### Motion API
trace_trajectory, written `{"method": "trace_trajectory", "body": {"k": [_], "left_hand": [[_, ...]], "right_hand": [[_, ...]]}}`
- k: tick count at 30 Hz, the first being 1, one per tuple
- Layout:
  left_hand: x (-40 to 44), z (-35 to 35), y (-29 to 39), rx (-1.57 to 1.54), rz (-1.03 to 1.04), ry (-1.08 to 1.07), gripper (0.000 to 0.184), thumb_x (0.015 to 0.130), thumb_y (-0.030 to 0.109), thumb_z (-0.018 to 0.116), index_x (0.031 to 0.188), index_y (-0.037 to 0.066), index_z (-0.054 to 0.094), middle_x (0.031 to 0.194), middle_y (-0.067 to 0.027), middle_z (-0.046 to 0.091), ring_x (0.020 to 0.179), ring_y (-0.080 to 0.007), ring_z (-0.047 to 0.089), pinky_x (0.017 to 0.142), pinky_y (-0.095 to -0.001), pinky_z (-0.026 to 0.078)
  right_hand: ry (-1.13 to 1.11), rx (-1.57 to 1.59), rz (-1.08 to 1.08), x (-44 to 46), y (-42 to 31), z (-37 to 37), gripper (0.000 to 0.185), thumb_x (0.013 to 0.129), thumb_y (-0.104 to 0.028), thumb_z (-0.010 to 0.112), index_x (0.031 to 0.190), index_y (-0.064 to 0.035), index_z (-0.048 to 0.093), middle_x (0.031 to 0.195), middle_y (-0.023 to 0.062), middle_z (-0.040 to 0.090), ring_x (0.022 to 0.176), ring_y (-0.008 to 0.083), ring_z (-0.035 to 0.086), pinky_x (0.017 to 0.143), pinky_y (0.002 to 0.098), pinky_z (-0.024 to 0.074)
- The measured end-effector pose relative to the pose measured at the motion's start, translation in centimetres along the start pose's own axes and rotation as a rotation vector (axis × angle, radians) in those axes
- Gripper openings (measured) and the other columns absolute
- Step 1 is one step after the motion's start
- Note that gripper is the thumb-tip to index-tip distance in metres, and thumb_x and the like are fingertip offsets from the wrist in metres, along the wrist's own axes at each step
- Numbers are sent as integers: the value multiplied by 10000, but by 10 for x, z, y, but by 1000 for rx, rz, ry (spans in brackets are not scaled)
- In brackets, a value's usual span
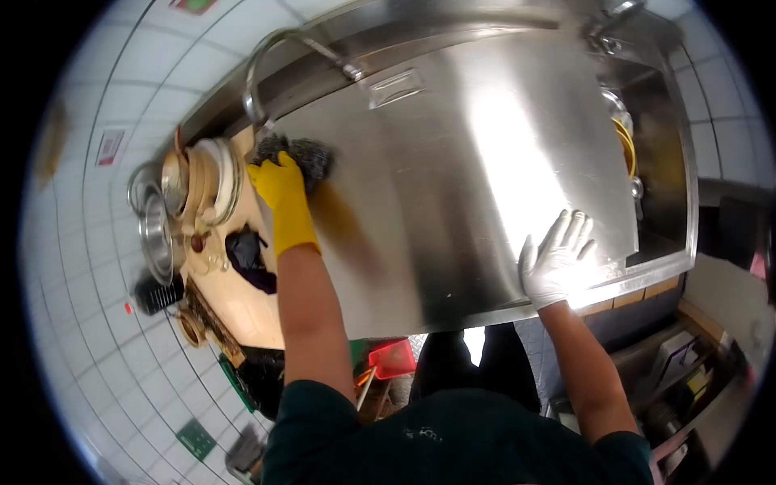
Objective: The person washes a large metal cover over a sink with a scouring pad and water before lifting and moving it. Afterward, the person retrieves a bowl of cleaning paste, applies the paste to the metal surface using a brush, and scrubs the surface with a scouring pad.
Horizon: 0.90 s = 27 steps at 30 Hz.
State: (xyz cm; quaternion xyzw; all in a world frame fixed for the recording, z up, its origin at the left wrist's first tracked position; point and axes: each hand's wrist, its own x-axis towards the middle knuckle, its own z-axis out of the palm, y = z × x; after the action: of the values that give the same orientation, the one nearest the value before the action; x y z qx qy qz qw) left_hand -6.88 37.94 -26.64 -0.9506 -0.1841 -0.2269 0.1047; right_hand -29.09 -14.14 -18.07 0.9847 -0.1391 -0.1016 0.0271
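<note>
In a yellow rubber glove, my left hand (280, 190) is closed on a dark grey steel wool scrubber (318, 159). The scrubber lies against the stainless steel surface (436, 170), near its left edge and just below the end of a curved faucet (257, 73). My right hand (558, 257) wears a thin white glove. Its fingers are spread and it rests flat on the steel by the front right edge, holding nothing.
Stacked bowls and plates (214, 178), a metal strainer (156, 234) and a black plastic bag (249, 257) crowd the left board. At right is a sink basin (663, 170) with a yellow-rimmed item (625, 147). A red dustpan (394, 358) is below.
</note>
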Motion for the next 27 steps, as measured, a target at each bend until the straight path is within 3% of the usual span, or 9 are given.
{"method": "trace_trajectory", "body": {"k": [2,4,7,10,12,13,19,24,27], "left_hand": [[-4,-78,101,-620,308,-40,543,1046,449,588,1225,-34,759,1329,-327,680,1175,-524,639,1105,-591,469],[-55,-112,216,-352,275,-156,661,985,506,688,1310,-70,711,1487,-354,591,1388,-525,543,1244,-566,371],[-112,-165,352,-701,828,-174,796,974,558,697,1423,-97,637,1584,-347,517,1501,-512,443,1308,-537,285],[-75,-152,426,-629,859,-277,762,1001,521,670,1423,-112,628,1588,-352,512,1502,-507,445,1311,-530,285],[-12,-81,452,-425,579,-47,705,1069,495,548,1402,-119,638,1560,-348,545,1462,-493,495,1278,-529,331],[13,-115,459,-544,347,-351,726,1070,511,538,1421,-119,630,1560,-343,549,1447,-493,507,1265,-525,346],[-126,-201,509,-794,1142,-323,661,987,437,699,1417,-61,635,1576,-298,546,1514,-481,456,1297,-529,322],[-8,-118,534,-639,614,-253,683,1048,469,603,1451,-82,604,1575,-317,540,1471,-452,505,1262,-494,379],[3,-123,564,-566,614,-279,641,1034,458,633,1408,-62,652,1537,-310,578,1471,-474,494,1268,-481,369]], "right_hand": [[19,64,-3,-1,3,8,915,1054,-529,447,1688,97,236,1762,343,199,1674,488,77,1323,671,70],[-16,97,6,2,5,3,920,1042,-538,464,1692,78,252,1768,331,199,1674,491,74,1320,679,61],[-39,245,12,3,9,-6,934,1008,-492,582,1667,98,281,1742,344,240,1656,518,111,1298,718,86],[-6,312,-12,-1,16,1,910,1004,-497,603,1627,117,351,1716,366,262,1634,560,124,1267,761,88],[-18,357,-18,3,17,-5,901,1009,-496,602,1624,115,359,1714,362,261,1630,567,120,1274,749,81],[-23,385,-19,7,19,-12,892,1012,-492,604,1620,116,366,1702,365,274,1624,570,131,1281,733,89],[37,466,-66,4,23,-4,879,1012,-481,620,1600,129,388,1682,384,294,1606,593,163,1284,715,122],[75,519,-88,5,26,-1,870,1017,-467,615,1584,156,401,1670,418,312,1598,609,187,1297,692,133],[78,566,-92,2,27,7,874,1014,-448,624,1587,168,389,1670,431,305,1600,609,191,1307,672,149]]}}
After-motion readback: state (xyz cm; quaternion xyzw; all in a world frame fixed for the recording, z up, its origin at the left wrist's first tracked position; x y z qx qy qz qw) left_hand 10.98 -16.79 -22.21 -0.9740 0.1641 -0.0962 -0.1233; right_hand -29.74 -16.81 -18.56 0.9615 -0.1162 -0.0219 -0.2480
